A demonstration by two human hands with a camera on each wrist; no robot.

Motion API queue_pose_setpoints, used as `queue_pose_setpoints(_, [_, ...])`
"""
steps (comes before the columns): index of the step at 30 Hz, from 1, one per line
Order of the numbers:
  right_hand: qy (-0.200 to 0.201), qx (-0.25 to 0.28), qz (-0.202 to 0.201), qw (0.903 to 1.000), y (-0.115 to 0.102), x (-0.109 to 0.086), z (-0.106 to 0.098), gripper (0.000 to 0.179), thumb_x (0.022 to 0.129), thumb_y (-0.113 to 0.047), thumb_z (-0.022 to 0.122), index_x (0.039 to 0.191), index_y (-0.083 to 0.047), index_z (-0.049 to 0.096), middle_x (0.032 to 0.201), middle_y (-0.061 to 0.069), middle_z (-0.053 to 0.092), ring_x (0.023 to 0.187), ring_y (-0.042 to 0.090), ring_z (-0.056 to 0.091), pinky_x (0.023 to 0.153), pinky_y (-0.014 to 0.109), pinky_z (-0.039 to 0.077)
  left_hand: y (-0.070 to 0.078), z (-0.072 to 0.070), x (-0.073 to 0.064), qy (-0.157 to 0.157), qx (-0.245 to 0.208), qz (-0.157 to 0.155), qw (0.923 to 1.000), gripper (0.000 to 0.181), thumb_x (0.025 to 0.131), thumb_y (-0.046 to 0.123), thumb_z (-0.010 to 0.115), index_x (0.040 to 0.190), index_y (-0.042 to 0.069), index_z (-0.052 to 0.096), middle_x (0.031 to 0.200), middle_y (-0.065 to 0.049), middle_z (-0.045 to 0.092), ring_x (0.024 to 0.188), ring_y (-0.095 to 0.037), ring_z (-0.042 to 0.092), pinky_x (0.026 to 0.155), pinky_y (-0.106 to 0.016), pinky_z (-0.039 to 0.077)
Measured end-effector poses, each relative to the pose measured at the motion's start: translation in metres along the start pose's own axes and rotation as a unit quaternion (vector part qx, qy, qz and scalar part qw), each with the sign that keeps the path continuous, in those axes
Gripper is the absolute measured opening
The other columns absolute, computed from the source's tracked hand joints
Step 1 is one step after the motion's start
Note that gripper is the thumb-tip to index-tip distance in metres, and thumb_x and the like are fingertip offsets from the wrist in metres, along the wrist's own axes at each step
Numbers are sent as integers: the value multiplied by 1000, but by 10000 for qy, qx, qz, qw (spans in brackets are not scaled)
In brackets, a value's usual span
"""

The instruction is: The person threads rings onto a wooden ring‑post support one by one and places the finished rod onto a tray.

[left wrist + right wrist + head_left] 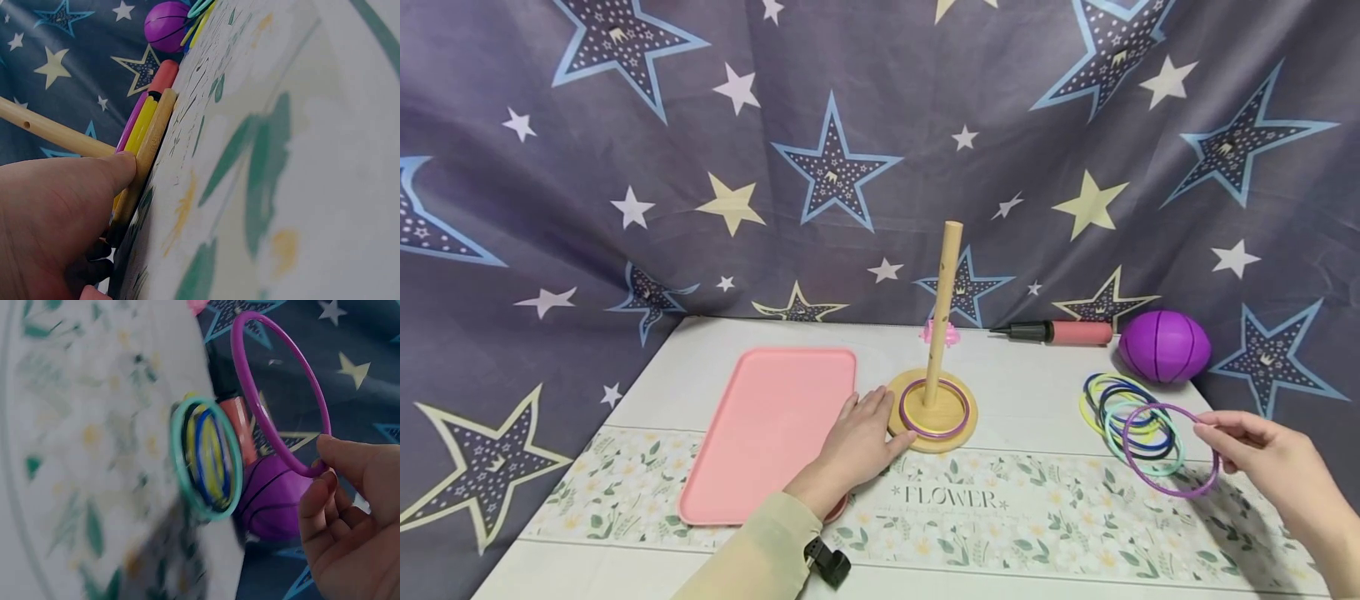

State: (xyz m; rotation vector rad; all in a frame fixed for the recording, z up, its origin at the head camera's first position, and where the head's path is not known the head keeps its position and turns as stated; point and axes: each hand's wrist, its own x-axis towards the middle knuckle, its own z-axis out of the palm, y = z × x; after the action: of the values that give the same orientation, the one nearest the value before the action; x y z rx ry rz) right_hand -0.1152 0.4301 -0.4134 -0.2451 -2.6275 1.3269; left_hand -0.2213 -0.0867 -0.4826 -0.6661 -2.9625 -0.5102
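In the head view my left hand [865,433] rests against the left edge of a round wooden base [957,442], its thumb on the front rim. A wooden peg [942,317] stands upright from that base. Around the foot of the peg lie a purple ring [967,408] and a yellow ring. My right hand [1270,450] pinches another purple ring [1180,493] between thumb and fingers, above the table at the right. Behind it lies a loose pile of yellow, navy and mint rings [1108,392]. The right wrist view shows the pinched ring [250,394] from the side.
A pink tray [775,417] lies left of the base, partly behind my left forearm. Along the back are a small pink object [951,335], a black and red hand pump [1075,332] and a purple ball [1165,346]. A star-patterned curtain [865,67] hangs behind the table.
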Motion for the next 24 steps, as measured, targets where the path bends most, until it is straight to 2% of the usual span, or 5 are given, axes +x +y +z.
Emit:
queue_pose_setpoints(7, [140, 238, -285, 9992, -31, 10, 4, 12, 110, -29, 74, 119, -26, 81, 89, -12, 69, 77, 12, 62, 66, 20, 53, -2, 3, 1, 52, -106, 26, 9999, 84, 110, 57, 62, 165, -5, 45, 172, -24, 41, 163, -36, 35, 136, -55, 17])
queue_pose_setpoints(14, [236, 888, -763, 9928, -64, 24, 9, 14, 109, -16, 74, 121, -19, 81, 82, -7, 68, 71, 12, 62, 66, 18, 50, -2, 2, -1, 83, -173, 76, 9998, 83, 110, 53, 63, 164, -7, 46, 171, -25, 42, 162, -38, 36, 136, -56, 17])
queue_pose_setpoints(17, [229, 1425, -936, 9851, -80, 29, 14, 15, 107, -10, 75, 118, -18, 82, 80, -6, 69, 68, 11, 61, 65, 19, 51, -2, 2, -1, 76, -195, 88, 9997, 83, 110, 53, 63, 163, -7, 46, 171, -25, 42, 162, -38, 35, 136, -56, 17])
queue_pose_setpoints(21, [91, 2413, -1049, 9647, -102, 36, 22, 16, 105, -3, 76, 113, -14, 84, 81, -5, 72, 66, 9, 61, 61, 18, 54, -3, 3, -1, 90, -217, 113, 9997, 83, 110, 53, 64, 163, -8, 46, 171, -26, 42, 162, -38, 35, 136, -56, 16])
queue_pose_setpoints(24, [-21, 2851, -1068, 9525, -119, 40, 27, 15, 103, -2, 77, 112, -13, 85, 82, -4, 73, 66, 9, 60, 59, 18, 57, -4, 4, 0, 91, -249, 97, 9996, 84, 110, 54, 63, 164, -7, 45, 171, -25, 41, 163, -37, 34, 136, -55, 15])
